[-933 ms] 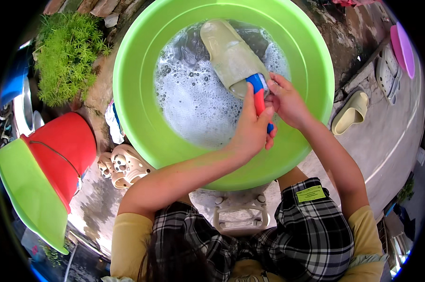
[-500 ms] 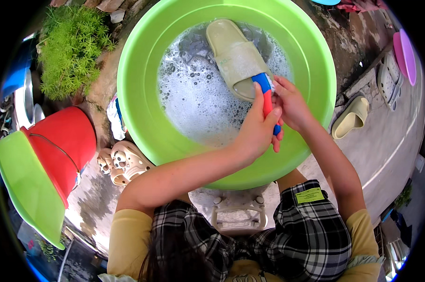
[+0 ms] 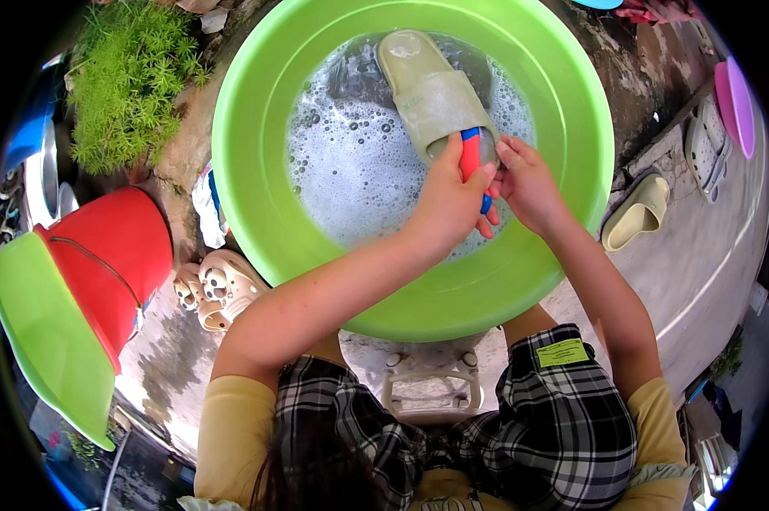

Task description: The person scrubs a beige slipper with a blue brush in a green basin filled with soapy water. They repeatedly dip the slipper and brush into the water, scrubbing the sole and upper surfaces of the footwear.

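Observation:
An olive-green slide slipper [image 3: 444, 102] is tilted over the foamy water in a large green basin [image 3: 245, 170]. My left hand [image 3: 446, 204] is closed round the red and blue handle of a brush [image 3: 471, 153]. The brush reaches in under the slipper's strap, which hides its head. At the slipper's near right edge, my right hand [image 3: 531, 186] grips it between thumb and fingers. Soapy foam [image 3: 354, 162] covers much of the water's surface.
Beige clogs [image 3: 228, 285] stand left of the basin, near a red bucket [image 3: 120, 255] with a green basin [image 3: 48, 332] against it. On the right lie a yellowish slipper [image 3: 638, 213] and grey clogs [image 3: 705, 145]. A small stool [image 3: 431, 396] is between my legs.
My left hand has moved slightly forward and left, pushing the brush deeper under the strap. The slipper has shifted a little to the right; my right hand still grips its edge.

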The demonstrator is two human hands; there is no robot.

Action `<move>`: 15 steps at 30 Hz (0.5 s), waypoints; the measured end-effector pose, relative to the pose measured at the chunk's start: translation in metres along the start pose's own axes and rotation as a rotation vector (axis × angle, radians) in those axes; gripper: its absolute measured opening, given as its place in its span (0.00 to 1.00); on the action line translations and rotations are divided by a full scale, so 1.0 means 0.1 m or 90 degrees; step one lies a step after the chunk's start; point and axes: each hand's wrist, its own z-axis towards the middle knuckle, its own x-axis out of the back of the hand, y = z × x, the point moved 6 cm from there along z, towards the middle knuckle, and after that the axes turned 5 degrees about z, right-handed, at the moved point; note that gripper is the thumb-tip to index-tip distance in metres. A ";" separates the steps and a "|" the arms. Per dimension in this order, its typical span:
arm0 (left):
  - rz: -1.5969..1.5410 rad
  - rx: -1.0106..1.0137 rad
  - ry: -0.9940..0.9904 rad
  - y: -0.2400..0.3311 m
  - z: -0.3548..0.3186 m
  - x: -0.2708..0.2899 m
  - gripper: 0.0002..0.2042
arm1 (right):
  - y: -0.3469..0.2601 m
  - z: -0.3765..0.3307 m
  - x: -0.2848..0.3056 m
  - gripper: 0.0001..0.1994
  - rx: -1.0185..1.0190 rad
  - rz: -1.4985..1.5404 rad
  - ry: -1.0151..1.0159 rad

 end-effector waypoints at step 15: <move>0.098 0.061 0.106 -0.25 -0.24 0.01 0.33 | -0.01 -0.06 -0.01 0.21 0.078 -0.135 0.080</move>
